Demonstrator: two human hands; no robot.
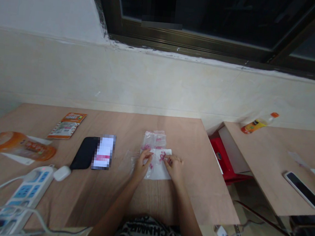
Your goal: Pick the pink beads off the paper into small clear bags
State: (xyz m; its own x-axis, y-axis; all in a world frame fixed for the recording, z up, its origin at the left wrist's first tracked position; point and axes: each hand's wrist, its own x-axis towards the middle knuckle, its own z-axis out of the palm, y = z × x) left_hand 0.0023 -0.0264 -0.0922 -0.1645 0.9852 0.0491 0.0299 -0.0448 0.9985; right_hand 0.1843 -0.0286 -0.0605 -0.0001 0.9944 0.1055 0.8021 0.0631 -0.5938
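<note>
The left hand (141,165) and right hand (174,169) have their fingers (146,156) pinched together on a clear plastic bag (155,140) with pink print, lying over a white paper sheet (160,173) on the pale wooden tabletop (98,197).

The one camera sits on my head, facing forward and down past my shirt (147,234) onto the worktop (202,199), with my left hand (142,164) and right hand (173,167) close below, and the wall (149,80) and window (199,15) farther off at the top.
</note>
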